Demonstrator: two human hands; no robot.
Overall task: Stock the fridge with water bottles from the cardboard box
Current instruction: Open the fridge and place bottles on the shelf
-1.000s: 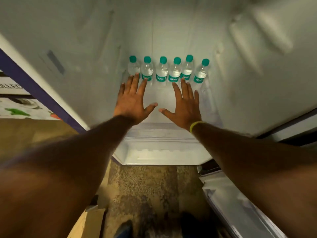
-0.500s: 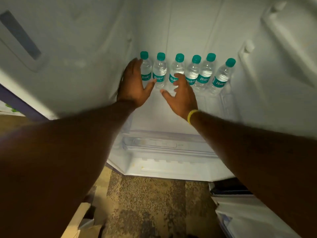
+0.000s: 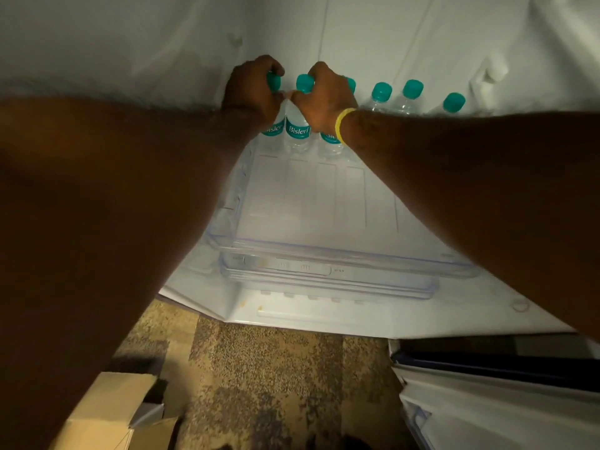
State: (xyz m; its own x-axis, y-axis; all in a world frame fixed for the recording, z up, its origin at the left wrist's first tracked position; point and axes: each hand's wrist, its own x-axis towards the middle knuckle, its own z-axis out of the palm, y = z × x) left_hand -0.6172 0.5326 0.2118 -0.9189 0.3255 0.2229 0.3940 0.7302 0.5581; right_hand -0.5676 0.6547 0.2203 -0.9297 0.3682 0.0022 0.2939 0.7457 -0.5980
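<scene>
Several clear water bottles with teal caps and teal labels stand in a row at the back of the white fridge shelf (image 3: 324, 203). My left hand (image 3: 251, 90) is curled around the neck of the leftmost bottle (image 3: 272, 128). My right hand (image 3: 326, 99), a yellow band on its wrist, is closed over the necks of the second bottle (image 3: 297, 131) and the third, whose cap it partly hides. My thumbs touch. Three more bottles (image 3: 381, 92) stand free to the right. The cardboard box (image 3: 107, 414) lies on the floor at the lower left.
A clear plastic drawer front (image 3: 324, 271) runs below the shelf. The open fridge door (image 3: 487, 404) is at the lower right. Speckled carpet (image 3: 259, 368) lies between the box and the door. My forearms hide both sides of the shelf.
Both hands went from spread flat over the shelf to the back row and closed on the left bottles. My head moved nearer to the fridge.
</scene>
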